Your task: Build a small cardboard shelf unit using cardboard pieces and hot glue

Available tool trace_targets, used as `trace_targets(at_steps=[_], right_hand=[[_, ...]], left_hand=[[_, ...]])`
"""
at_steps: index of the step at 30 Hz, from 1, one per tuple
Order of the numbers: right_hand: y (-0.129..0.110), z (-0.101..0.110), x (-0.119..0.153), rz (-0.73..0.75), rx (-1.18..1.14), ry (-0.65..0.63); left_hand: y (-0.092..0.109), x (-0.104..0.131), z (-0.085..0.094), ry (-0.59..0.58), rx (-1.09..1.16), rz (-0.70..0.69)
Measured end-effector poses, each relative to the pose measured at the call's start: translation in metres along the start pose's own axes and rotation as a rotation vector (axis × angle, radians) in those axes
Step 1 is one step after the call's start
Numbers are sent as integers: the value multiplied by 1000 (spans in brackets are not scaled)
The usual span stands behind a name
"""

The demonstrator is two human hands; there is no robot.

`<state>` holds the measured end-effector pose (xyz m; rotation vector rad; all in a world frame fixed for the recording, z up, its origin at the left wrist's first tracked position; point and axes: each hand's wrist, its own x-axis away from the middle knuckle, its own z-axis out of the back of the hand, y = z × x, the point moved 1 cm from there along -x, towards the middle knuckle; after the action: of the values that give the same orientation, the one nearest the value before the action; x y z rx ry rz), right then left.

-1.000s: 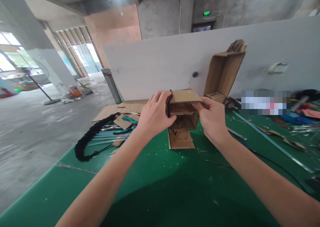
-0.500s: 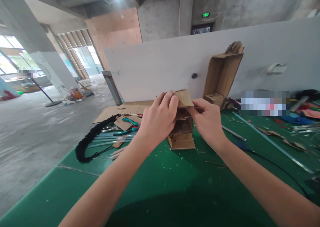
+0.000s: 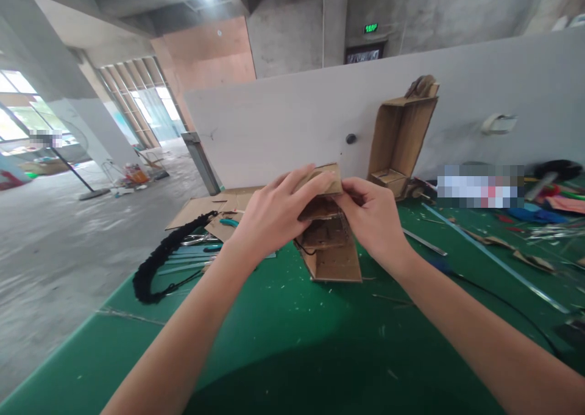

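Note:
A small cardboard structure with shelf-like tiers (image 3: 337,262) stands on the green table (image 3: 292,342) in front of me. My left hand (image 3: 283,205) is wrapped over its top and left side, fingers across the top panel. At the upper right corner, my right hand (image 3: 372,211) pinches the cardboard edge between thumb and fingers. A thin black cord (image 3: 305,248) shows at the structure's left side. The far sides of the structure and some fingertips are hidden.
A taller open cardboard box (image 3: 404,138) leans near the white panel (image 3: 274,122) behind. To the left lie a black fuzzy strip (image 3: 153,266), teal-handled pliers (image 3: 228,222) and clear strips (image 3: 187,261). A metal strip (image 3: 425,242) and black cable (image 3: 503,299) lie right.
My left hand has shifted left and spread its fingers further over the top panel. The structure's base has swung slightly toward me, and my right hand still grips the corner.

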<state>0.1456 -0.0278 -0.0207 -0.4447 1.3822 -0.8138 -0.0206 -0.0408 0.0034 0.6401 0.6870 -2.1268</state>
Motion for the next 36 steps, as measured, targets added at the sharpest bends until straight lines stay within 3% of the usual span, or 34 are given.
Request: trace_targets(at_steps=[5,9,14,36], right_hand=[[7,-6,2,-48,-82,-11],[17,-7,1,-81,-140,31],[22,-5,-2,-93,-160,58],[27,-5,-2,-56,-188,52]], left_hand=[[-4,0,6,20,-20,-32],[-8,2,-3,67,18,-120],[-9,5,-12,166,-97,-235],[-12,7,-23,285,-56,-308]])
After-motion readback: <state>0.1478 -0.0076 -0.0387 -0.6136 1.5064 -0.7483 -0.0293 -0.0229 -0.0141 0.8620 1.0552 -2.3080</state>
